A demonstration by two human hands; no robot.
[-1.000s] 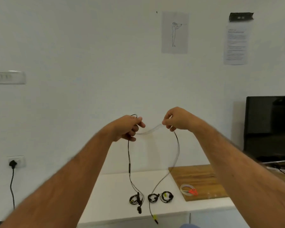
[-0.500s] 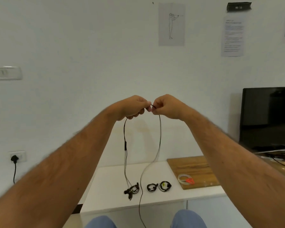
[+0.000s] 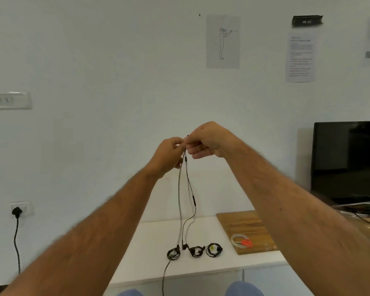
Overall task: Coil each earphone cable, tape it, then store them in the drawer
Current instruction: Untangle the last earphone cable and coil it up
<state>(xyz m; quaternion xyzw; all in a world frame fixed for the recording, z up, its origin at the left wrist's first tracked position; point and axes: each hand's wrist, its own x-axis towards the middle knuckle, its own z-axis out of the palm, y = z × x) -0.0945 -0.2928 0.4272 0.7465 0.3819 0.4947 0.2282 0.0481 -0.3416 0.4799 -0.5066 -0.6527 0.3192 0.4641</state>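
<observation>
Near the middle of the frame, both hands are meeting high in front of the white wall. The left hand (image 3: 169, 154) is curling its fingers narrowly round the top of a black earphone cable (image 3: 187, 189), and the right hand (image 3: 209, 142) is pinching the same cable just beside it, its grip narrow too, thumb and forefinger closed on the strand. The two hands are almost touching at the fingertips.

The cable is hanging down from the hands in several thin strands, reaching the white worktop (image 3: 150, 248) in the lower middle of the frame; one strand is trailing over the worktop's front edge and out of the bottom of the frame.

Three coiled earphones are lying in a row on the worktop below the hands: a left coil (image 3: 173, 253), a middle coil (image 3: 195, 251) and a right coil (image 3: 214, 249). The hanging strands are ending just beside the left and middle coils.

To the right of the coils, a wooden board (image 3: 244, 225) is lying on the worktop, carrying a roll of clear tape (image 3: 236, 239) with an orange piece (image 3: 247, 243) touching it. A dark monitor (image 3: 348, 159) is standing at the right edge.
</observation>
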